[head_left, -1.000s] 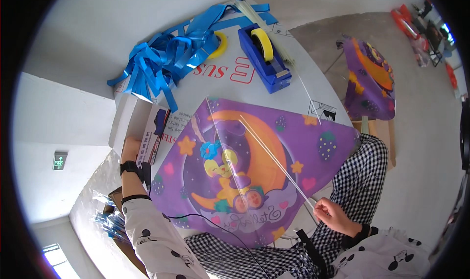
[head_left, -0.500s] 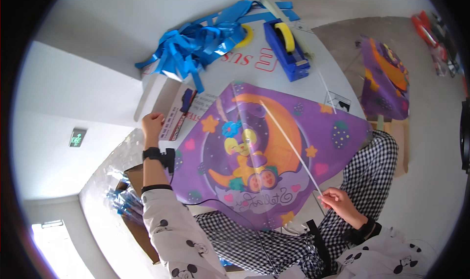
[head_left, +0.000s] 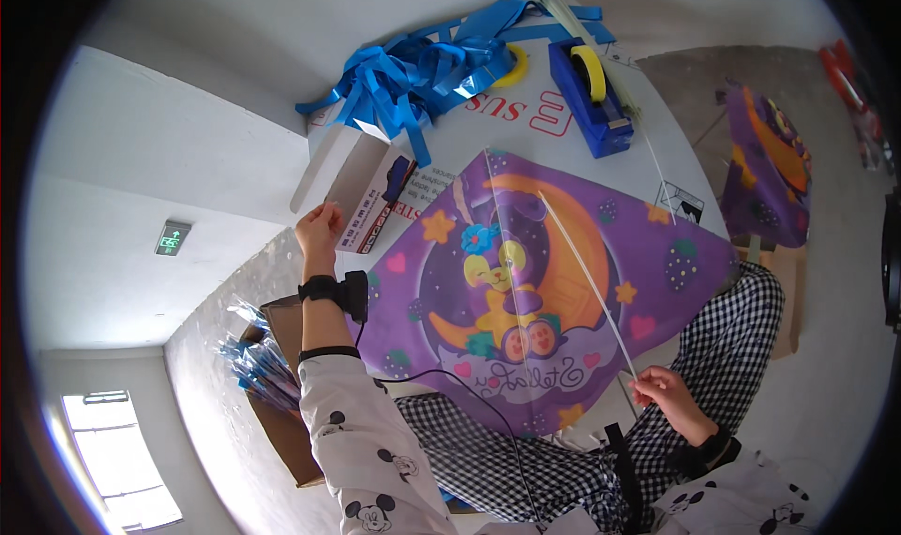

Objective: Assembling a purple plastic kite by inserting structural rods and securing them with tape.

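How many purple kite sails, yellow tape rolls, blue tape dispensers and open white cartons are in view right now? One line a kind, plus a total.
Purple kite sails: 2
Yellow tape rolls: 2
Blue tape dispenser: 1
Open white carton: 1
Total: 6

White printed sleeves (head_left: pixel 361 427), black wristbands (head_left: pixel 322 288) and checked trousers (head_left: pixel 727 324) are worn.
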### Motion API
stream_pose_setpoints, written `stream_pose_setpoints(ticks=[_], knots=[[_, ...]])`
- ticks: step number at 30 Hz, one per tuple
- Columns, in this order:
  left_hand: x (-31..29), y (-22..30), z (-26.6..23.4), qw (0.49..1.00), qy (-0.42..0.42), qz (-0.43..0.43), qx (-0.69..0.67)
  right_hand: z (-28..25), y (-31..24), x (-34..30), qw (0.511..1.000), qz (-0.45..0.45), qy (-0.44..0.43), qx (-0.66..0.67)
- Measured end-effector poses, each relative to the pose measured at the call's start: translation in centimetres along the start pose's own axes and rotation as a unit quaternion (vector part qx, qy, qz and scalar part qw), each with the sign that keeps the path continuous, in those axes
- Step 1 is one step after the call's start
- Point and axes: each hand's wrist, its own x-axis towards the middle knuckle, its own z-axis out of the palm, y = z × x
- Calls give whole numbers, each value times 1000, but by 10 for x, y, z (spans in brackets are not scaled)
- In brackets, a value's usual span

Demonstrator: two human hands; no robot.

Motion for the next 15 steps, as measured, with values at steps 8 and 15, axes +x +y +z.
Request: stream_pose_setpoints(ticks=[8,15], knots=[[-183,7,60,951,-234,-5,-202,-7,-7,-5,999,-22,10,42],[-344,-81,67,976,-201,24,81,3,-12,21,993,-84,21,-79]])
